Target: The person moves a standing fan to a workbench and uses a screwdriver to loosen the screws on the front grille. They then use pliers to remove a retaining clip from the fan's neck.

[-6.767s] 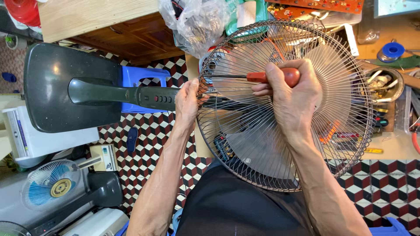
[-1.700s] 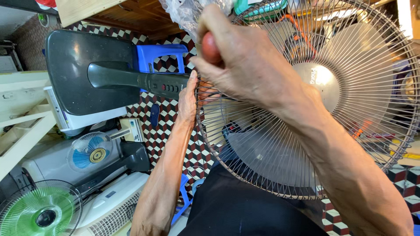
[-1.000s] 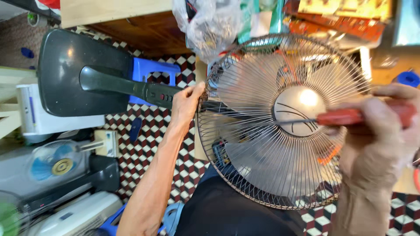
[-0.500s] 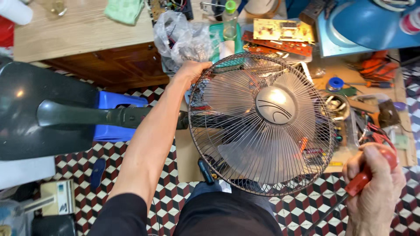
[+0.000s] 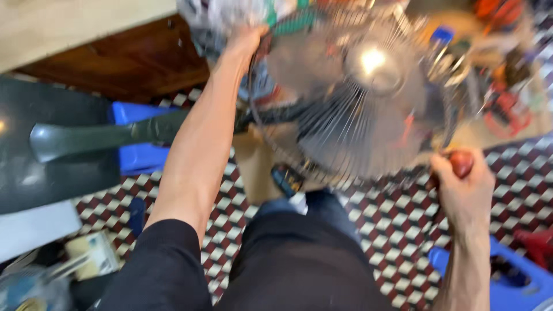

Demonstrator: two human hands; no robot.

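Fan grille (image 5: 357,109) sits w/ its lower edge near the lap, over the checkered floor (image 5: 518,173), top edge gripped by left hand (image 5: 245,43). One-hand hold, so it could tip or swing. Right hand (image 5: 464,184) closed round red screwdriver handle (image 5: 461,163) beside rim; tip, hidden, might snag wires.

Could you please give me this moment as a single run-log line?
left hand: grips fan grille rim | right hand: holds red-handled tool | view: blurred
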